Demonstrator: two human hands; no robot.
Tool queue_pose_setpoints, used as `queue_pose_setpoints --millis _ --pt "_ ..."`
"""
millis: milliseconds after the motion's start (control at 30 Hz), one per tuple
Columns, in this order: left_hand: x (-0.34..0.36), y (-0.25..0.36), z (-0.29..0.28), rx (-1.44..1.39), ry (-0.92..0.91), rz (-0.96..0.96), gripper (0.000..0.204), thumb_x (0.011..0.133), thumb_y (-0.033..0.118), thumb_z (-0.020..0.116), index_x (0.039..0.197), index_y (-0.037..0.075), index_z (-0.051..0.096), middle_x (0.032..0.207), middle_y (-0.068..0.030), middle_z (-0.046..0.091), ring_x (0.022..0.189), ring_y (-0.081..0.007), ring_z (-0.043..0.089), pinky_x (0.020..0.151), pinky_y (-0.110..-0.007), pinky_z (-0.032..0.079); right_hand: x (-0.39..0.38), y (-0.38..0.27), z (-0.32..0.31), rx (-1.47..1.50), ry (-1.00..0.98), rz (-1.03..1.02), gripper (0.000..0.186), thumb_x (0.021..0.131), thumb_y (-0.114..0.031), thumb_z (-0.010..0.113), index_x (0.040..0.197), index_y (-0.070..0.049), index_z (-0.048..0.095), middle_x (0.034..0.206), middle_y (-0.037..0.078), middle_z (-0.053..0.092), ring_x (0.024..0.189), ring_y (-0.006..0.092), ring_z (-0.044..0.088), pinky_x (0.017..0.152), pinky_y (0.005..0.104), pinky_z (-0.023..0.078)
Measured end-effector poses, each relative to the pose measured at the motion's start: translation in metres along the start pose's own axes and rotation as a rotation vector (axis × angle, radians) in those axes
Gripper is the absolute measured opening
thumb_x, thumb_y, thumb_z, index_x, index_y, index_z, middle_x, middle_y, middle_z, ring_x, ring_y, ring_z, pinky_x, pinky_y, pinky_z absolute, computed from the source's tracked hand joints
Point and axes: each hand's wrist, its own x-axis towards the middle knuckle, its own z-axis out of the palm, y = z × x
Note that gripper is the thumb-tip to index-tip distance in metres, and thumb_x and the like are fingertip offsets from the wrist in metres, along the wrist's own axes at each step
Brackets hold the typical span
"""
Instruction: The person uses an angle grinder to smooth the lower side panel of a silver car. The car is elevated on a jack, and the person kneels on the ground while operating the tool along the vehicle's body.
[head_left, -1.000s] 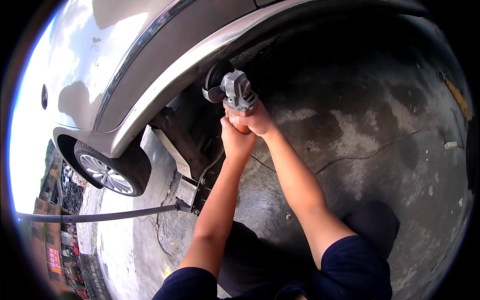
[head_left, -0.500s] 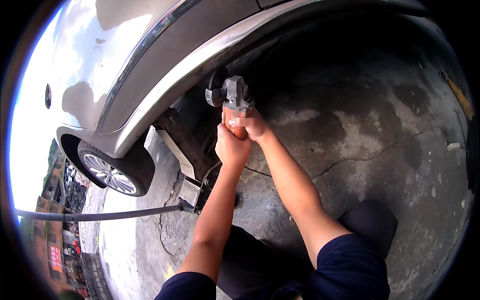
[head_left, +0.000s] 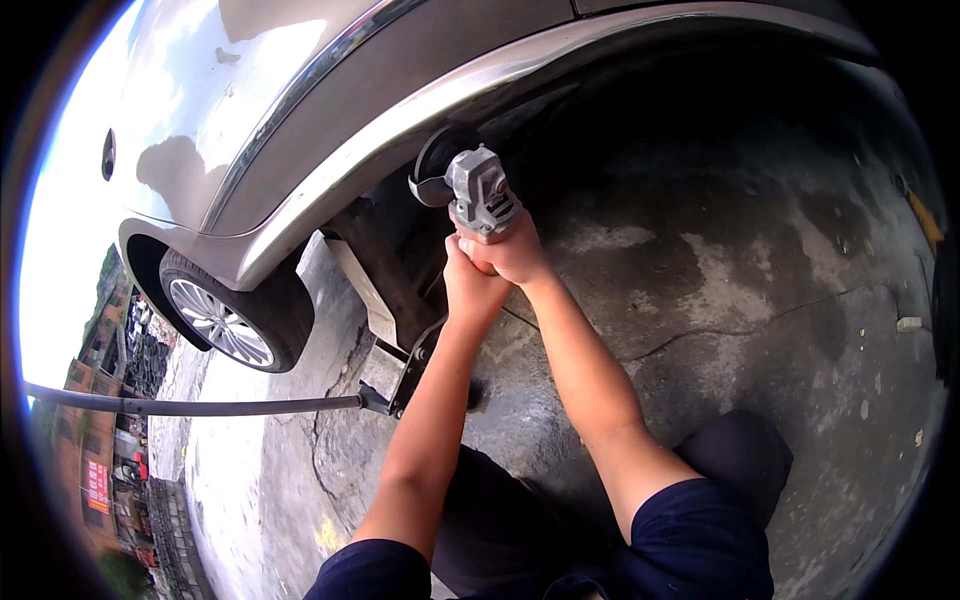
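Note:
I grip an angle grinder (head_left: 483, 193) with a grey metal head and orange body, mostly hidden by my fingers. My left hand (head_left: 470, 285) is closed round the lower body, and my right hand (head_left: 515, 250) wraps it just below the head. The dark disc and guard (head_left: 435, 160) face left, close beneath the curved sill (head_left: 340, 175) of a beige-silver car; whether they touch it I cannot tell.
A floor jack (head_left: 370, 280) stands under the car, its long bar (head_left: 240, 405) reaching left. The rear-left wheel (head_left: 220, 320) is nearby. A cable (head_left: 680, 338) crosses the stained concrete floor. A yellow tool (head_left: 922, 215) lies at far right; buildings (head_left: 85, 440) show left.
The grinder has turned slightly, showing more of its head's top, and my right hand covers more of the orange body than half a second ago. The car sits slightly further right in view.

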Motion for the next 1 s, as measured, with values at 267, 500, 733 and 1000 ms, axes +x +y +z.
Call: queue_pose_setpoints --millis 267,500,733,1000 --pt "-0.009 0.003 0.005 0.004 0.073 -0.023 0.054 0.076 0.016 0.082 0.112 -0.001 0.046 0.105 -0.0297 0.068 0.100 -0.0490 0.069 0.083 -0.048 0.056 0.003 0.005 -0.003 0.135 -0.092 0.083 0.039 0.076 -0.001 0.077 0.114 -0.001 0.071 0.106 0.005 0.074 0.099 0.0137 0.068 0.093 0.0314 0.054" --pt "-0.002 -0.002 -0.001 0.120 0.071 0.023 0.052 0.077 0.015 0.081 0.111 -0.002 0.046 0.106 -0.0296 0.068 0.101 -0.0497 0.068 0.083 -0.047 0.056 0.006 0.007 -0.001 0.340 -0.117 0.063 0.038 0.074 -0.002 0.077 0.111 -0.002 0.071 0.103 0.005 0.072 0.092 0.0133 0.067 0.086 0.0300 0.055" --pt "0.001 -0.004 -0.006 0.140 0.000 -0.041 0.054 0.076 0.019 0.083 0.110 -0.002 0.046 0.104 -0.0286 0.068 0.099 -0.0491 0.068 0.082 -0.049 0.056 0.004 0.015 -0.002 0.306 -0.083 0.028 0.045 0.073 -0.005 0.079 0.116 -0.001 0.069 0.104 0.006 0.073 0.095 0.0145 0.068 0.089 0.0319 0.055" --pt "0.003 -0.002 0.002 0.141 -0.035 0.024 0.056 0.074 0.019 0.086 0.108 0.001 0.046 0.100 -0.0289 0.069 0.098 -0.0473 0.070 0.081 -0.049 0.055 -0.001 0.000 -0.005 0.320 0.023 0.068 0.042 0.073 -0.004 0.078 0.115 0.000 0.070 0.100 0.004 0.071 0.093 0.0150 0.068 0.089 0.0325 0.054"
